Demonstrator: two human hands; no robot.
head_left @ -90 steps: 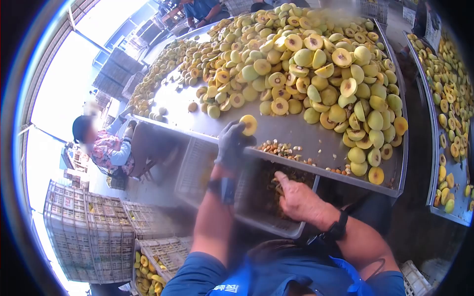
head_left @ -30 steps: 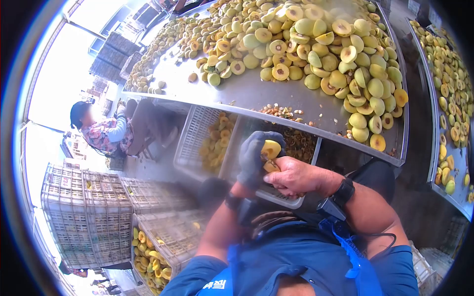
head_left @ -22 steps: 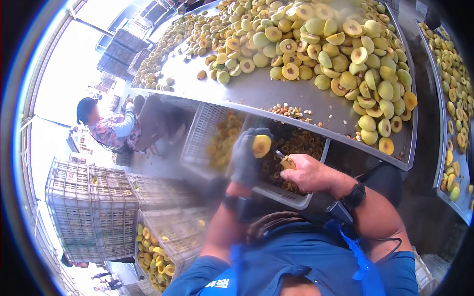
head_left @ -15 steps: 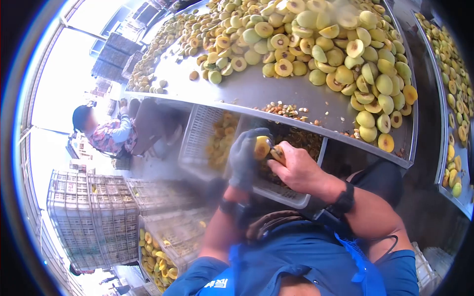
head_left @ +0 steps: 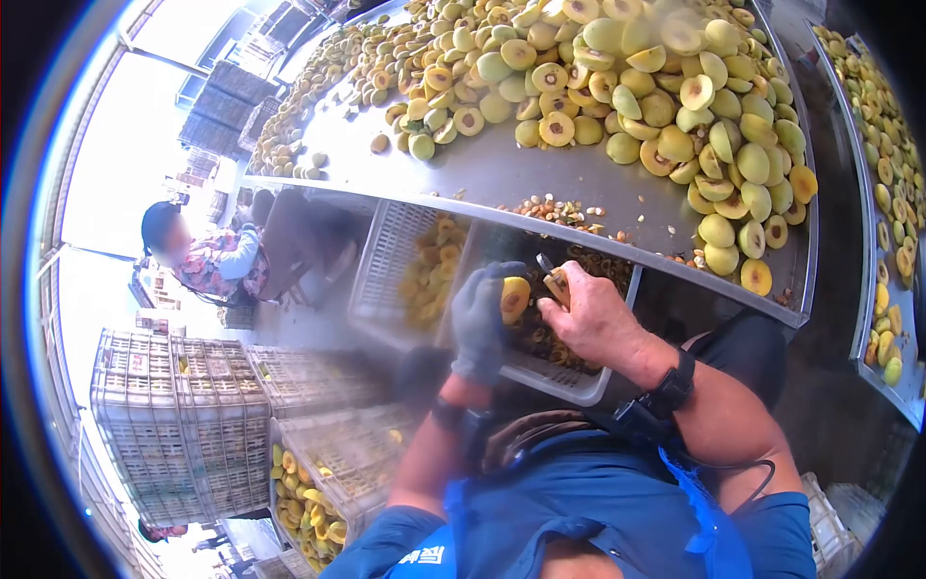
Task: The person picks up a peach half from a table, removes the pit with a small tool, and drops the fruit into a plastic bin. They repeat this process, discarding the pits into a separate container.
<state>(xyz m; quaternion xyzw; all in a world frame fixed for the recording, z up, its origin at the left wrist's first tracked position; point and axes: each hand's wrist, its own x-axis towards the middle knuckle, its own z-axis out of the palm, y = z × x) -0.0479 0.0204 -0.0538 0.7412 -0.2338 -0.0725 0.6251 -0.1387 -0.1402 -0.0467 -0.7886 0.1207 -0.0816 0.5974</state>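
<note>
My left hand point(head_left: 477, 323), in a grey glove, is closed around a yellow peach half point(head_left: 515, 299) with its cut face turned to the right. In my bare right hand point(head_left: 600, 318) is a short pitting knife point(head_left: 557, 280) with a wooden-looking handle; its metal tip points up and left, apart from the fruit. Both hands are over a pale plastic crate point(head_left: 577, 391) that holds dark pits and scraps. Left of it, a second crate point(head_left: 376, 275) contains yellow peach halves, partly blurred.
A metal table point(head_left: 598, 188) ahead carries a large heap of peach halves point(head_left: 666, 106) and loose pits point(head_left: 555, 210) along its near edge. Another fruit-laden table point(head_left: 883, 289) stands right. Stacked crates point(head_left: 183, 425) are at left, where another person point(head_left: 217, 256) sits.
My right hand has drawn the knife up and right, away from the peach half. The left hand still holds the fruit, its cut face now showing more.
</note>
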